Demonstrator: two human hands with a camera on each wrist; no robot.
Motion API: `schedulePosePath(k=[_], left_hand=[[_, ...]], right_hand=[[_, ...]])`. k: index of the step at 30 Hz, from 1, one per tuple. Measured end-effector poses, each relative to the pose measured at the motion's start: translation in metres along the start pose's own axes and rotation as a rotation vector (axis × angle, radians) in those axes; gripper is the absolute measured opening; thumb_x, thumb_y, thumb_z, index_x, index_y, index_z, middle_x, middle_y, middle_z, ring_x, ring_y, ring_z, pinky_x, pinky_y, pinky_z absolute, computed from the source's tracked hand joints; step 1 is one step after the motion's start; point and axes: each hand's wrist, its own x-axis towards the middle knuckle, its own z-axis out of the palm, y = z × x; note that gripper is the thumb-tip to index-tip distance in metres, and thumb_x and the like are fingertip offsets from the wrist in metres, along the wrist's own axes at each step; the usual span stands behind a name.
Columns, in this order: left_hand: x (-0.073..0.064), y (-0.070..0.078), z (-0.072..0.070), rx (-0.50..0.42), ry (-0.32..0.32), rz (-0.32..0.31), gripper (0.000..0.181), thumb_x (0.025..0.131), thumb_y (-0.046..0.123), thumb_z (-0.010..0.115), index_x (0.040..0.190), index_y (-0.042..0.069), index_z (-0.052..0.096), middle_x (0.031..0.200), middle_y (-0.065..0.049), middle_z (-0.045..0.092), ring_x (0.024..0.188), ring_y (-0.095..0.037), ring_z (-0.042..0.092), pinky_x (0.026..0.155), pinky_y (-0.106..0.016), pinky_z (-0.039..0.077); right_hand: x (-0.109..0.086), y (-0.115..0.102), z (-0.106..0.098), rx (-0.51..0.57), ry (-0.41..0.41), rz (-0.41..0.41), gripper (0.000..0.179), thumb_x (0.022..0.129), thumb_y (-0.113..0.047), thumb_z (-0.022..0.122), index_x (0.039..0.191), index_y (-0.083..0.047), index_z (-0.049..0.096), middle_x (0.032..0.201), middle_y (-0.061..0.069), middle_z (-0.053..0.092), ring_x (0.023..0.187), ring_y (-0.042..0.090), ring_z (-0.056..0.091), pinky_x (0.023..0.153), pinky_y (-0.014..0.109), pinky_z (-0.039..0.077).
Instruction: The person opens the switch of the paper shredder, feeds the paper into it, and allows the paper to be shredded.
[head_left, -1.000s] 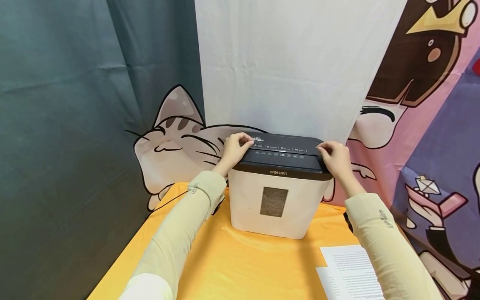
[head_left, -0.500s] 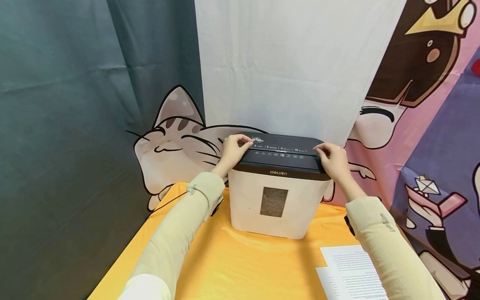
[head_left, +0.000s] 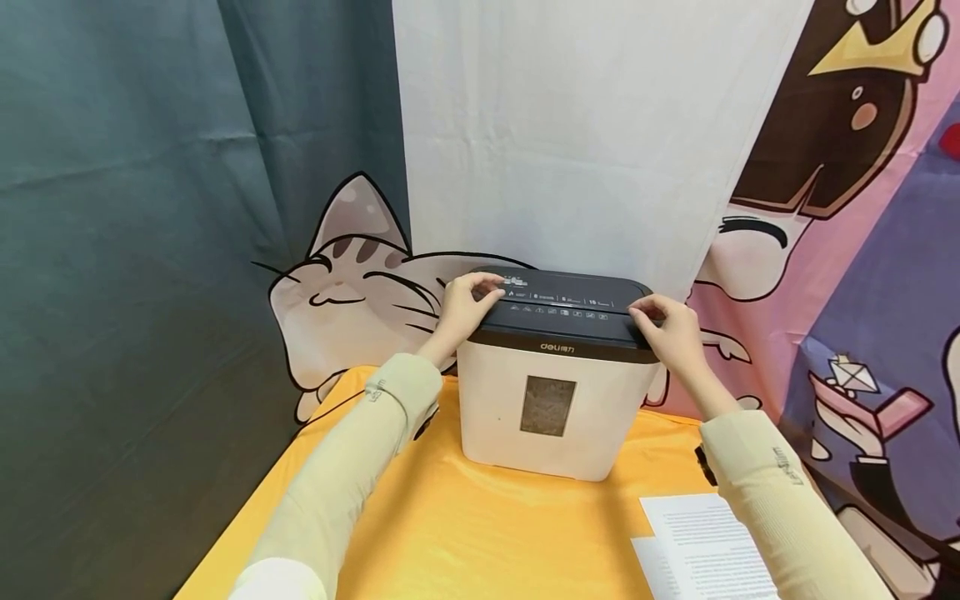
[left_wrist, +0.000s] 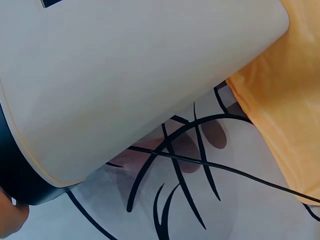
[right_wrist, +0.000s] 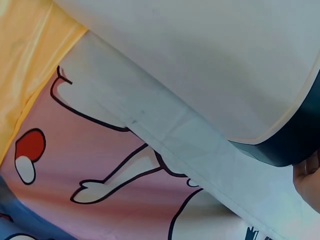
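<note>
A white paper shredder (head_left: 487, 400) with a dark top and a small front window stands upright on the cloth. My left hand (head_left: 462, 310) rests at the left end of its dark lid (head_left: 555, 325), thumb and forefinger bent and slightly apart over the slot. At the right end, my right hand (head_left: 675, 329) touches the lid's corner with thumb and forefinger, a gap showing between them. No sheet shows in either hand. In the wrist views, part of the left hand (left_wrist: 12, 217) and part of the right hand (right_wrist: 309, 182) appear right at the dark rim.
Printed sheets (head_left: 697, 533) lie on the yellow cloth (head_left: 480, 533) at the front right, partly under the right forearm in view. Cartoon-printed curtains (head_left: 337, 308) hang close behind the shredder. A black cord (left_wrist: 240, 172) runs past its left side.
My right hand has shifted slightly along the lid and come down to its front right corner. The left hand has dropped a little. The shredder and sheets stay put.
</note>
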Motion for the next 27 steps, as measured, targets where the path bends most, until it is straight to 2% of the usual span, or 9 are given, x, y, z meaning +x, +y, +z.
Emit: schedulePosePath(k=[2,5,11,19,27], left_hand=[[-0.001,0.001,0.0,-0.003,0.012,0.023,0.021,0.088,0.01,0.066,0.106,0.002,0.069,0.09,-0.013,0.07,0.087,-0.024,0.064,0.078,-0.035,0.051],[-0.005,0.004,-0.001,-0.011,0.018,0.048,0.02,0.088,0.011,0.066,0.106,0.002,0.07,0.09,-0.012,0.07,0.087,-0.023,0.064,0.078,-0.034,0.051],[-0.017,0.01,-0.001,-0.037,0.043,0.096,0.02,0.088,0.012,0.066,0.106,0.005,0.07,0.093,-0.011,0.07,0.087,-0.022,0.063,0.08,-0.035,0.05],[-0.032,0.013,0.002,-0.076,0.072,0.147,0.019,0.087,0.011,0.067,0.105,0.006,0.07,0.093,-0.011,0.069,0.086,-0.021,0.063,0.079,-0.034,0.051],[-0.045,0.013,0.004,-0.149,0.087,0.177,0.018,0.088,0.011,0.066,0.103,0.003,0.07,0.092,-0.011,0.069,0.085,-0.02,0.062,0.077,-0.027,0.051]], right_hand=[[-0.002,-0.001,-0.002,0.01,0.013,-0.005,0.012,0.089,-0.008,0.062,0.091,0.003,0.068,0.085,0.02,0.069,0.07,-0.014,0.045,0.068,0.007,0.036],[-0.005,-0.002,-0.006,0.027,0.038,-0.015,0.011,0.088,-0.006,0.063,0.09,0.003,0.068,0.084,0.02,0.068,0.07,-0.019,0.042,0.069,0.007,0.036],[-0.016,-0.005,-0.01,0.057,0.078,-0.066,0.008,0.087,-0.002,0.064,0.089,0.005,0.067,0.081,0.021,0.066,0.071,-0.019,0.042,0.068,0.008,0.036],[-0.033,-0.008,-0.013,0.092,0.093,-0.11,0.005,0.083,0.002,0.066,0.088,0.004,0.067,0.079,0.016,0.066,0.073,-0.019,0.044,0.06,0.008,0.035],[-0.046,-0.009,-0.016,0.128,0.149,-0.124,0.006,0.079,0.007,0.069,0.082,0.003,0.066,0.073,0.013,0.064,0.072,-0.015,0.047,0.069,0.004,0.037]])
